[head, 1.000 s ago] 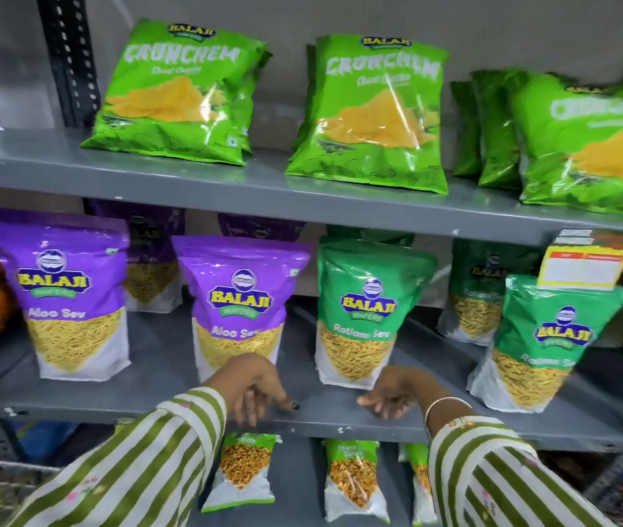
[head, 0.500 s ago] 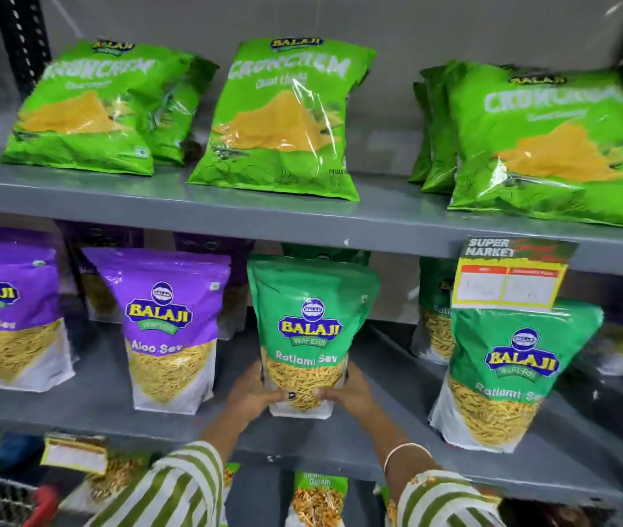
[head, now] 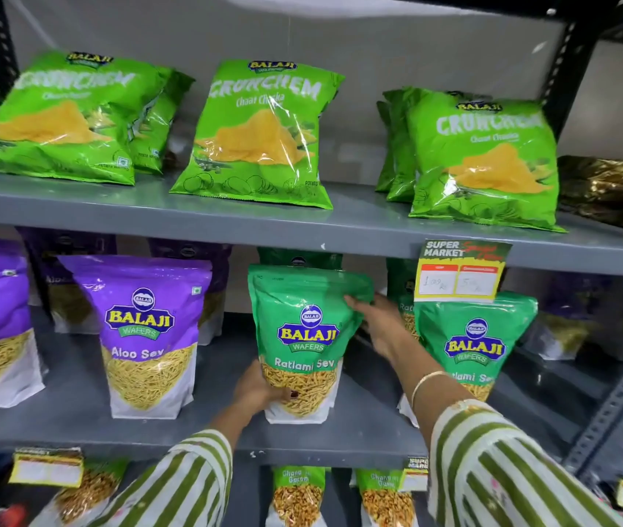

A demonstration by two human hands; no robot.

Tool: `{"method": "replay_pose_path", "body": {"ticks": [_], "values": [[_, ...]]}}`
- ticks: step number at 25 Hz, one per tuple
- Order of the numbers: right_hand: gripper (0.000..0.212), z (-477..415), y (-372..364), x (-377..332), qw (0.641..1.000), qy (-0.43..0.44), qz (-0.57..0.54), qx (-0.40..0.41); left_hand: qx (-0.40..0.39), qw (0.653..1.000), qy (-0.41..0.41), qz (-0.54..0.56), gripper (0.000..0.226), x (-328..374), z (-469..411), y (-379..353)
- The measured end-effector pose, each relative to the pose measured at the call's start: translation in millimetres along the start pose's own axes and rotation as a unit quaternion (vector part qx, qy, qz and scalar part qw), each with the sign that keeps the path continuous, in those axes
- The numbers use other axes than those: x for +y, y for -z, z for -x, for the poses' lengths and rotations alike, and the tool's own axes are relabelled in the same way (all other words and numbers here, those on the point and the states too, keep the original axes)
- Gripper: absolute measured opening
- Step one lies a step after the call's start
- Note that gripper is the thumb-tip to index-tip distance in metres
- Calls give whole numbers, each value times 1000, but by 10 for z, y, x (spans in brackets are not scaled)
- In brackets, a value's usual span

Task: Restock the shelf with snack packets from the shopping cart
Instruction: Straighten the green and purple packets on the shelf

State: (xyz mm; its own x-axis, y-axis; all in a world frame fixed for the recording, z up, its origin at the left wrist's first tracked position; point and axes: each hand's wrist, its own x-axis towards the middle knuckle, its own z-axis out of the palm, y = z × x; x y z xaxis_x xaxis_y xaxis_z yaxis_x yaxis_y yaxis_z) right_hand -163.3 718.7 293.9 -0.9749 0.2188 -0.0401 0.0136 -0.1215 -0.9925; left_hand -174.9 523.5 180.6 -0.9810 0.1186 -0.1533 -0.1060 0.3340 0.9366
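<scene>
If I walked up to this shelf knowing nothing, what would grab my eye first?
Probably the green Ratlami Sev pouch at the middle shelf's centre, with a left hand at its lower corner and a right hand at its upper right side. Next, the row of bright green Crunchem bags leaning on the top shelf, and the yellow price tag hanging from that shelf's edge at right.

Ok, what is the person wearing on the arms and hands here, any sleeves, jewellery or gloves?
Both arms are in loose sleeves with green and white stripes; the right sleeve shows a small gold motif near the cuff and faint pink marks lower down, and the left sleeve ends above the wrist. A thin gold bangle circles the right wrist. Both hands are bare, no gloves. The left thumb has a dark nail.
</scene>
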Motion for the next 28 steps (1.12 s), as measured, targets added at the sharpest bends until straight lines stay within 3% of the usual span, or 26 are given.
{"method": "replay_pose_path", "body": {"ticks": [6, 10, 12, 19, 22, 24, 26, 28], "values": [[33, 37, -24, 127, 999, -5, -41, 18, -3, 1000, -11, -20, 79, 22, 23, 36], [59, 225, 18, 604, 982, -84, 138, -97, 7, 1000, -20, -21, 64, -16, -29, 32], [59, 296, -40, 811, 971, -102, 185, -115, 5, 999, -29, -21, 65, -37, -41, 40], [61, 215, -123, 1012, 975, -86, 162, -121, -4, 1000, -13, -21, 70, -81, -39, 114], [75, 190, 2, 1042, 963, -92, 222, -120, -48, 989, 47, -131, 85, -30, -4, 187], [78, 129, 257, 1044, 918, -152, 337, -142, -133, 919, 153, -338, 96, 72, 80, 281], [42, 109, 601, 945, 830, -270, 443, -201, -236, 824, 239, -457, 74, 222, 191, 277], [32, 77, 1047, 875, 745, -391, 497, -213, -304, 793, 268, -455, 39, 343, 204, 75]]}}
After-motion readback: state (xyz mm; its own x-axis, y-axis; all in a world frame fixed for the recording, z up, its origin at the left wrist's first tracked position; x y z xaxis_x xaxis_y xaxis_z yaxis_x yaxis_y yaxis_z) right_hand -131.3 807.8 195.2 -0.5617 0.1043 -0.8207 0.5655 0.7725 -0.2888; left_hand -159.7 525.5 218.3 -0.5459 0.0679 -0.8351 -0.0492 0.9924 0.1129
